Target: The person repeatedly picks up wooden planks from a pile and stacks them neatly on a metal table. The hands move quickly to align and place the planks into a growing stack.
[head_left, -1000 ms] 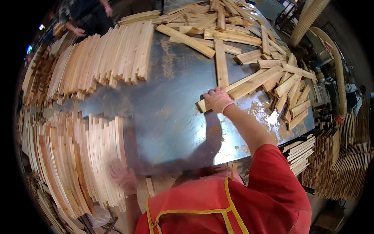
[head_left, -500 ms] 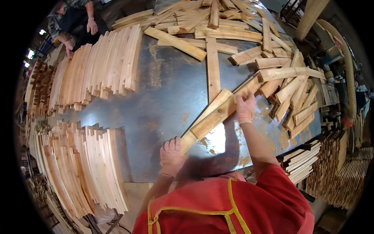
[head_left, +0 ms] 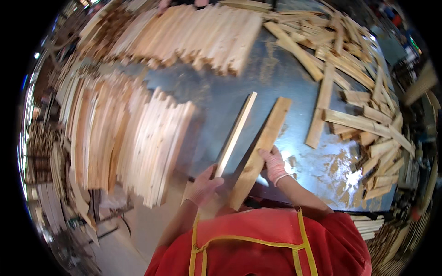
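Grasping narrow board [head_left: 237, 133] in left fingers [head_left: 214, 182], wider board [head_left: 264, 142] in right fingers [head_left: 266, 154], at metal table [head_left: 202, 92].

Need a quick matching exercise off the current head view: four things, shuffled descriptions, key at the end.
Things
1. Left board, in the left hand
2. Right board, in the right hand
3. Loose boards
4. Apron

Descriptions
A. Red with yellow edging
B. Jumbled along the right side of the table
C. Pale narrow edge turned toward the camera
D. Broad face turned toward the camera

Pairs: 1-C, 2-D, 3-B, 4-A
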